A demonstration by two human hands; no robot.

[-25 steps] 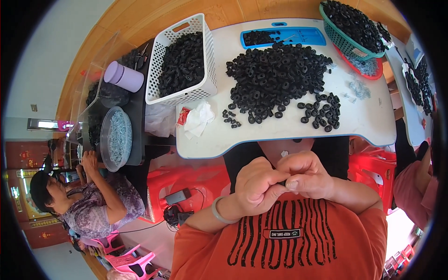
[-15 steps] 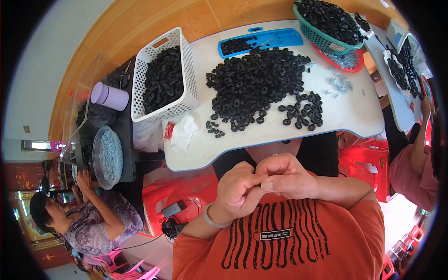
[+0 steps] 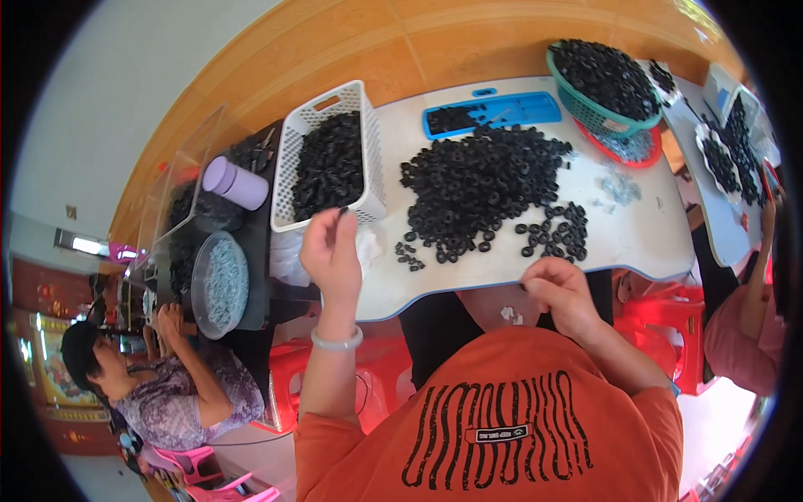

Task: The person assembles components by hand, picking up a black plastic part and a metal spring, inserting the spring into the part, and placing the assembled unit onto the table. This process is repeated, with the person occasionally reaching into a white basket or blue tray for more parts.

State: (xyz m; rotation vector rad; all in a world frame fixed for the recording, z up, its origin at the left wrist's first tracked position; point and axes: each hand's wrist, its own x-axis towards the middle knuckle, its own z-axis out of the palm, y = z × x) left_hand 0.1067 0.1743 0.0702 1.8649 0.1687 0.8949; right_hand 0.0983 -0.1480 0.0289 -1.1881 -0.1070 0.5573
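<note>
My left hand (image 3: 331, 255), with a pale bangle at its wrist, is raised at the near edge of the white perforated basket (image 3: 376, 171) of black pieces. A small black part (image 3: 343, 212) shows pinched at its fingertips. Over the table's front edge my right hand (image 3: 559, 293) is closed in a pinch, with a tiny dark bit (image 3: 524, 287) at its fingertips, too small to name. Between and beyond the hands lies a big heap of black ring-shaped pieces (image 3: 477, 192), with a smaller cluster (image 3: 556, 232) nearer my right hand.
Behind the heap lies a blue tray (image 3: 535, 107). A green basket (image 3: 577, 105) of black pieces overlaps a red tray (image 3: 655, 151) of clear bits. Left are a lilac cup (image 3: 237, 182) and a clear bowl (image 3: 226, 284). Another person (image 3: 180, 385) works there; a sleeve (image 3: 740, 347) shows right.
My hands, pinched together before my chest earlier, have come apart. The left went up and left to the white basket; the right moved right to the table edge. The view has shifted slightly.
</note>
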